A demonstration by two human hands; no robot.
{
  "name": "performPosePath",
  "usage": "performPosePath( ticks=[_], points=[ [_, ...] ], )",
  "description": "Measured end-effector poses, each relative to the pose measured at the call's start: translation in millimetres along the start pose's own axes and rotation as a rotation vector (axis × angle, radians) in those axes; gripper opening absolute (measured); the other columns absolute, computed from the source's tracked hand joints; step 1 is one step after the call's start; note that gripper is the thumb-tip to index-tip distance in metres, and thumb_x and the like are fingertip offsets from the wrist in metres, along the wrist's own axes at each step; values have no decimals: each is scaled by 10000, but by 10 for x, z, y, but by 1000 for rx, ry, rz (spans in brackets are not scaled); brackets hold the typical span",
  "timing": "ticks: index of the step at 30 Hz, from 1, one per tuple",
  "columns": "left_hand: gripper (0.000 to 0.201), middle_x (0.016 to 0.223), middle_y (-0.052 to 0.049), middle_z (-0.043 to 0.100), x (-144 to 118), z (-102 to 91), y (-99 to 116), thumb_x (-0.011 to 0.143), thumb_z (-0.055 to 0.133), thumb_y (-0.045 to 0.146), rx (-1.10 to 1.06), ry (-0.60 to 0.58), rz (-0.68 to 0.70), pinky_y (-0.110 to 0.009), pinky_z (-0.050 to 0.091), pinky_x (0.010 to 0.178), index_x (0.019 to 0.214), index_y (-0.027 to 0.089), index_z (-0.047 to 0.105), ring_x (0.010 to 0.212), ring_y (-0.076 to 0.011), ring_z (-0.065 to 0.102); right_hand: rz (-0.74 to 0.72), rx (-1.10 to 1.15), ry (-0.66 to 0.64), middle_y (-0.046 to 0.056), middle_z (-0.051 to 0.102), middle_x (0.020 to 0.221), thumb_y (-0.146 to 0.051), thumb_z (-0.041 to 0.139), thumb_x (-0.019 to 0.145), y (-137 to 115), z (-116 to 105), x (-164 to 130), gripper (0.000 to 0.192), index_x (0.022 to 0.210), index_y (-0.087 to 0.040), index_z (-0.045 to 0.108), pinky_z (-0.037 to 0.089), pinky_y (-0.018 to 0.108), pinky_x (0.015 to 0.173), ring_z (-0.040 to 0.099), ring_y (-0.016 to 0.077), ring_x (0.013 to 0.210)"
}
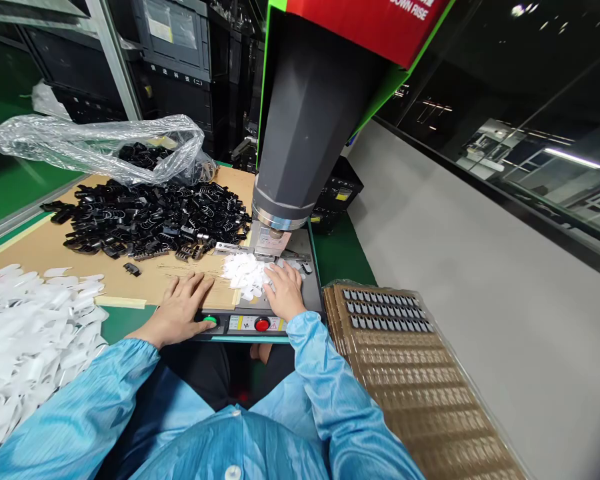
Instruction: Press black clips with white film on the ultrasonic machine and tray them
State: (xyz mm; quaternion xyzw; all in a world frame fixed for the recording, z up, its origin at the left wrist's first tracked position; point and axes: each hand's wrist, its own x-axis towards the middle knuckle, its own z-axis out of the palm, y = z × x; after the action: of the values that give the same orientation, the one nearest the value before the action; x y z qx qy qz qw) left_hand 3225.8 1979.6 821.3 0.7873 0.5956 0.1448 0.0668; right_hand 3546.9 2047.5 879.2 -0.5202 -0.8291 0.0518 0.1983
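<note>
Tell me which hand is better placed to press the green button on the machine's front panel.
Left, probably. The left hand lies flat with its thumb right at the green button, while the right hand rests further over on the small white pieces.

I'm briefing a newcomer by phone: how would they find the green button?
Start at the big grey machine head and drop to the control strip on the base's front edge. The green button sits at its left end, by the left hand; its neighbour, the red button, lies farther right, by the right hand.

Before me: grey cylindrical press head (305, 133) over small white plastic pieces (245, 275); black plastic clips heap (150, 217) left; brown blister tray stack (415, 380) right.
</note>
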Motion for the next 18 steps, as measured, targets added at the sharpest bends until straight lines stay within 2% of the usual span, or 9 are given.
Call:
performPosePath(
  ticks=[7, 13, 18],
  points=[
    [1022, 1726, -226, 370, 4, 3, 3, 803, 740, 593, -46, 11, 0, -645, 125, 1345, 1679, 207, 380, 1643, -448, 250, 43, 12, 56, 86, 674, 1470, -323, 585, 1044, 29, -6, -103, 347, 1347, -263, 742, 191, 575, 1322, 399, 324, 1551],
    [1019, 1734, -232, 349, 4, -2, 1, 830, 722, 600, -26, -4, 12, -638, 98, 1347, 1687, 181, 365, 1644, -444, 241, -10, -37, 15, 94, 511, 1649, -360, 588, 1049, -11, -2, -9, 436, 1468, -288, 687, 165, 599, 1328, 282, 358, 1620],
    [1024, 1735, -230, 347, 11, 17, -8, 826, 734, 593, -22, -8, 10, -633, 92, 1348, 1685, 170, 372, 1651, -446, 222, 63, -46, 89, 111, 565, 1587, -348, 594, 1043, 26, 69, -59, 382, 1384, -237, 727, 170, 575, 1334, 313, 345, 1599]
  ],
)
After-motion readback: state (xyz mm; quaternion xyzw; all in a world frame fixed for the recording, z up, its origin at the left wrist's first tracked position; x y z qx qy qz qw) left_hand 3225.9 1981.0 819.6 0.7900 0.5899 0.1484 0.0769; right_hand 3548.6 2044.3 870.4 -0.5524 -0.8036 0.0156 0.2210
